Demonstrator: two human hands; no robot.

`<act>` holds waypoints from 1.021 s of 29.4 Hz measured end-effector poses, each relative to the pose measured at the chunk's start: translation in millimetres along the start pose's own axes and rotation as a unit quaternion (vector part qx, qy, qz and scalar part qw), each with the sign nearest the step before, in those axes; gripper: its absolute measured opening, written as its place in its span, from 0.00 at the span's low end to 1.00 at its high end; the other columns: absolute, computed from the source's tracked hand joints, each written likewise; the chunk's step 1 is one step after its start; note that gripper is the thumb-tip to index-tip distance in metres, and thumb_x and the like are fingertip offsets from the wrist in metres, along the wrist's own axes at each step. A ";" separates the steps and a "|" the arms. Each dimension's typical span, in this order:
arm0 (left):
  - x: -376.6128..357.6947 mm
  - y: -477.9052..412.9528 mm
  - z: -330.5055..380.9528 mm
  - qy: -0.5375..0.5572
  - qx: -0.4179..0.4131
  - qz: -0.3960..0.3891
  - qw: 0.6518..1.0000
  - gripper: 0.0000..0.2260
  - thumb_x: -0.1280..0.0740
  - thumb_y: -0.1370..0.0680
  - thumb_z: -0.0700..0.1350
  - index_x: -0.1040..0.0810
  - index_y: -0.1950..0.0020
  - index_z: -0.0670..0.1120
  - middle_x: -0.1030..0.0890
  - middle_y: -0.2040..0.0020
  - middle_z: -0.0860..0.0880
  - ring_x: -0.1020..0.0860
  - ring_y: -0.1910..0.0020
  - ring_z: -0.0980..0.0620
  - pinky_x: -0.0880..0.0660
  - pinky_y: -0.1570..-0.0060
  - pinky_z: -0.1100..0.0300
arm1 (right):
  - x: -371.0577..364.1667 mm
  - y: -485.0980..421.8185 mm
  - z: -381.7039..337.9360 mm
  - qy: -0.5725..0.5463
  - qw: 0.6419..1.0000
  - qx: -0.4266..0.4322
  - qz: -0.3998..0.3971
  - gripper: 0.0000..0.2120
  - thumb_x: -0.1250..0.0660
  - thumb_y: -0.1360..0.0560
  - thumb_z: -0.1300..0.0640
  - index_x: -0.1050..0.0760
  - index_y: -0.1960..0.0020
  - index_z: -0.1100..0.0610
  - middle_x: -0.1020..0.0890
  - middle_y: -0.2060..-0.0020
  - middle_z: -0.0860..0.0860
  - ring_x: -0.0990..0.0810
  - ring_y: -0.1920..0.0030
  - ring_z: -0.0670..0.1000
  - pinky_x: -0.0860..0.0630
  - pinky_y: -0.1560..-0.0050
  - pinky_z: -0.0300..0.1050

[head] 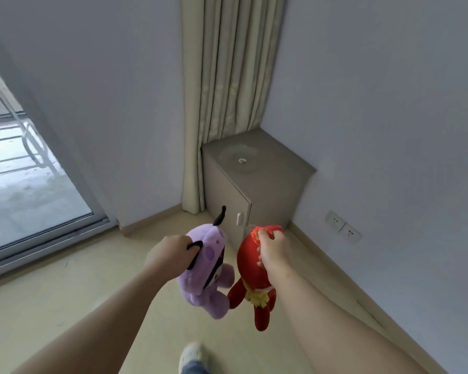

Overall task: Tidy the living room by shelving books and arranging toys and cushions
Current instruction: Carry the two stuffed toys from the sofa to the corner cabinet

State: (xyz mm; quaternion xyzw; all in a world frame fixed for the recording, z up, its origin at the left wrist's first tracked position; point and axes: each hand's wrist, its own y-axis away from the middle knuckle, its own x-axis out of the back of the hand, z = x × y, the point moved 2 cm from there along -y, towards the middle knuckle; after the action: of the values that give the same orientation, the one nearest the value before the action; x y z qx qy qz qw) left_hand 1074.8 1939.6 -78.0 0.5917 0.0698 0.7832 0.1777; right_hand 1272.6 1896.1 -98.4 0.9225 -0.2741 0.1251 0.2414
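My left hand (170,255) grips a purple plush toy (214,276) by its black ear, and the toy dangles above the floor. My right hand (273,249) holds a red plush toy (250,268) by the top of its head; its legs and yellow scarf hang down. The two toys hang side by side and touch. Both are in front of a low grey cabinet (257,171) that stands in the corner, its door shut.
A beige curtain (227,76) hangs behind the cabinet. A glass sliding door (19,168) is on the left. Wall sockets (342,226) sit low on the right wall. My foot (191,354) is on the pale floor below the toys.
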 end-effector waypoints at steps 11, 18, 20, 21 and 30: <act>88.4 -238.9 75.7 0.072 -0.105 0.069 0.989 0.15 0.41 0.20 0.49 0.32 0.67 0.49 0.26 0.65 0.49 0.27 0.62 0.48 0.33 0.67 0.58 | -9.4 -201.3 -134.0 -0.044 0.990 0.056 0.118 0.08 0.41 0.23 0.49 0.30 0.59 0.51 0.20 0.57 0.56 0.20 0.56 0.58 0.21 0.50 0.59; 137.2 -351.2 119.5 0.065 -0.172 0.084 0.979 0.11 0.42 0.20 0.52 0.28 0.60 0.51 0.24 0.62 0.51 0.27 0.63 0.53 0.35 0.68 0.61 | 8.0 -288.8 -185.4 -0.101 0.976 0.058 0.183 0.06 0.41 0.22 0.49 0.30 0.57 0.49 0.21 0.57 0.52 0.21 0.54 0.55 0.22 0.48 0.57; 145.9 -379.3 130.9 0.099 -0.168 0.112 0.974 0.10 0.42 0.19 0.51 0.27 0.58 0.51 0.23 0.61 0.50 0.26 0.62 0.51 0.33 0.66 0.60 | 18.3 -322.7 -196.9 -0.115 0.970 0.072 0.200 0.07 0.41 0.22 0.49 0.29 0.56 0.51 0.21 0.57 0.53 0.21 0.54 0.56 0.22 0.50 0.55; 150.4 -390.6 136.6 0.110 -0.167 0.135 0.971 0.10 0.43 0.19 0.50 0.26 0.57 0.49 0.23 0.60 0.49 0.25 0.61 0.50 0.32 0.65 0.58 | 23.1 -337.0 -203.3 -0.112 0.969 0.079 0.206 0.07 0.42 0.22 0.49 0.30 0.56 0.50 0.21 0.57 0.53 0.21 0.55 0.57 0.23 0.51 0.55; 156.9 -518.0 225.1 0.077 -0.157 0.189 0.966 0.11 0.43 0.18 0.48 0.24 0.49 0.44 0.26 0.54 0.49 0.25 0.56 0.49 0.35 0.60 0.61 | 53.8 -491.7 -253.7 0.028 0.974 0.129 0.183 0.09 0.44 0.19 0.51 0.32 0.53 0.56 0.28 0.67 0.47 0.29 0.66 0.46 0.33 0.64 0.43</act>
State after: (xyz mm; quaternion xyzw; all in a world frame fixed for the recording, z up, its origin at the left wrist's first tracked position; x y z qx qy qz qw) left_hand 1353.3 2453.7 -36.8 0.4966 -0.1540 0.8470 0.1109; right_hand 1570.1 2363.0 -47.9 0.8763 -0.4125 0.2273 0.1015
